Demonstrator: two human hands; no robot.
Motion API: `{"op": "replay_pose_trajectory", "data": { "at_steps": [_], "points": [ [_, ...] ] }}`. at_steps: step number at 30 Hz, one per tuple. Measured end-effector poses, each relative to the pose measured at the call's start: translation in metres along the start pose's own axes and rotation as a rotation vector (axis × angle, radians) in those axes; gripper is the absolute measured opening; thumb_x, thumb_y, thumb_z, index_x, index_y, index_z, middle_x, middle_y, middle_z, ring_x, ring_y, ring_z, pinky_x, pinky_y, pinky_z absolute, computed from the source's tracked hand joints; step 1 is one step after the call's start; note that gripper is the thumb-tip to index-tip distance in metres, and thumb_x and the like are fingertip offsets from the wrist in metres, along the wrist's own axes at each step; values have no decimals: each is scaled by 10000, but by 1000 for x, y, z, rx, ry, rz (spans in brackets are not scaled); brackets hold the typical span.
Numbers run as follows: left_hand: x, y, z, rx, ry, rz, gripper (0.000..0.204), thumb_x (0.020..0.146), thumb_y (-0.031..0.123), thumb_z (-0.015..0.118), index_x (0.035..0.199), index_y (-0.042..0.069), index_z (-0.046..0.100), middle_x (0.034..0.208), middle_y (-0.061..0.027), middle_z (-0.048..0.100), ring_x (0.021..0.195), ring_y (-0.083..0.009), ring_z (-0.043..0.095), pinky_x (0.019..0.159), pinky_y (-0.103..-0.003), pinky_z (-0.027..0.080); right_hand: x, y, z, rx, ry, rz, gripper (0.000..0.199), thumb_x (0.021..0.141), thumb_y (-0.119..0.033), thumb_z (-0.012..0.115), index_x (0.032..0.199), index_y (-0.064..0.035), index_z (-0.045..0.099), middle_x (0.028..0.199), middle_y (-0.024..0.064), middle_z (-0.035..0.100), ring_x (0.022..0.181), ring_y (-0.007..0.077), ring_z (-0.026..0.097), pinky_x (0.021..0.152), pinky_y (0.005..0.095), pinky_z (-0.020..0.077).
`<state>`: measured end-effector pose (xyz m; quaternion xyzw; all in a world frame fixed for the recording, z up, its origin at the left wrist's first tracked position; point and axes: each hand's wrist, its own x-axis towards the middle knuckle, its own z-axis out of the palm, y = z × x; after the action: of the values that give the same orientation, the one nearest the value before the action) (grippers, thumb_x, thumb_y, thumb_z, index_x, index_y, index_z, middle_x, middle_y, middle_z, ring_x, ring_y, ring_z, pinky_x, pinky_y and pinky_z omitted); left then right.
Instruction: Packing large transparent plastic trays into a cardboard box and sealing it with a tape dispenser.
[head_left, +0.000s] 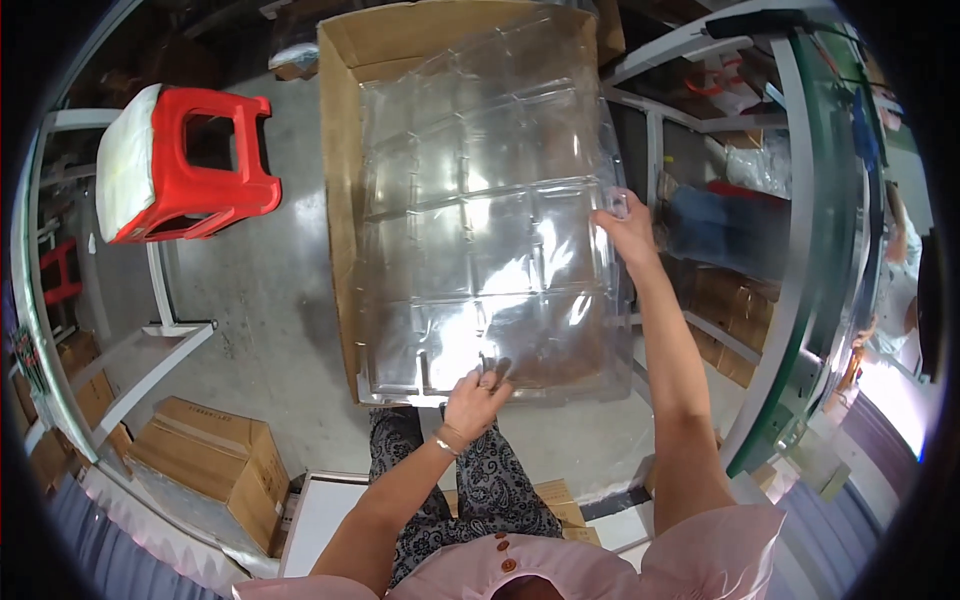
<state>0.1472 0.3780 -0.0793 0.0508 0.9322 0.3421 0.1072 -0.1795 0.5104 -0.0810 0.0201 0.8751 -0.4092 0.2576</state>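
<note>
A large clear plastic tray (500,245), divided into several shallow rectangular compartments, lies over an open cardboard box (343,230). More clear sheets or trays seem to lie beneath it, but glare hides how many. My right hand (628,225) grips the tray's right edge, thumb on top and fingers around the outer side. At the near edge, left of its right corner, my left hand (478,402) has its fingers bunched on the tray's rim. The fingertips of that hand are partly lost against the shiny plastic.
A red plastic stool (205,165) with a pale cover is on the floor to the left. A closed carton (210,460) sits at the lower left. Metal-framed benches flank both sides, with a green-edged tabletop (815,200) on the right. Another person's arm (897,225) shows at the far right.
</note>
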Motion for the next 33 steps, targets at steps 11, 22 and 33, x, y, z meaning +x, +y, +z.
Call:
{"op": "replay_pose_trajectory", "data": {
  "at_steps": [11,22,33],
  "points": [
    [-2,-50,20,67,-7,-101,322,621,43,587,922,127,509,853,-70,428,752,-277,460,639,-402,418,6,-10,49,-253,6,114,579,718,-398,650,1108,-22,443,910,165,637,922,337,595,823,404,448],
    [23,-81,54,112,-331,-186,277,686,84,582,944,105,484,950,-89,484,846,-302,513,707,-402,471,49,137,110,-200,132,201,616,721,-334,660,1162,28,430,1062,222,579,1001,334,561,864,386,431],
    [50,-148,153,133,-355,-164,353,655,57,623,953,112,442,996,-91,468,828,-293,531,622,-388,508,122,260,160,47,14,179,756,696,-353,714,1230,76,392,1197,243,494,1107,333,492,936,344,388]
  ]
}}
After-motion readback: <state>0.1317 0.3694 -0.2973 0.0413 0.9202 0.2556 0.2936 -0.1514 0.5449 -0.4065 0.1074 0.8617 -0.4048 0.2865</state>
